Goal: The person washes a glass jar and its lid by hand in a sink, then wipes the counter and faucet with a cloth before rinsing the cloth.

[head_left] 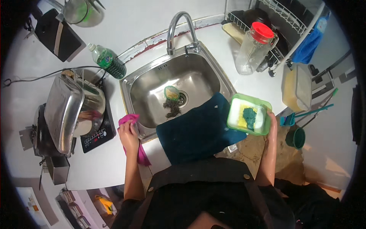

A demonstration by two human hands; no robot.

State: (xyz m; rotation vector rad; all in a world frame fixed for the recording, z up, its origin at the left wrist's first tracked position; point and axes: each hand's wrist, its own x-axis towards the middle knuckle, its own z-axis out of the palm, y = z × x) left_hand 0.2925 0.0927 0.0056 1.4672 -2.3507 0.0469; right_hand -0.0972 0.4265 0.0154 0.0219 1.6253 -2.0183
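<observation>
My left hand [128,132] grips a pink cloth [143,156] at the sink's left front corner. My right hand [272,121] holds the right side of a green plastic container [266,108], which has a white and yellow inside and a dark green scouring pad [249,117] in it. Between my hands, a dark teal cloth [197,128] drapes over the front edge of the stainless steel sink [140,86]. Near the drain, inside the basin, lie a round green-rimmed item [172,92] with something yellowish in it and a clump of dark scrubbing wool [172,108].
A chrome faucet [171,34] arches over the basin. Left are a green bottle [107,61], an induction cooker [98,137] and a metal pot with a steel tray [64,114]. Right are a red-lidded clear pitcher [248,54], a wire dish rack [238,21] and a lidded plastic box [297,87].
</observation>
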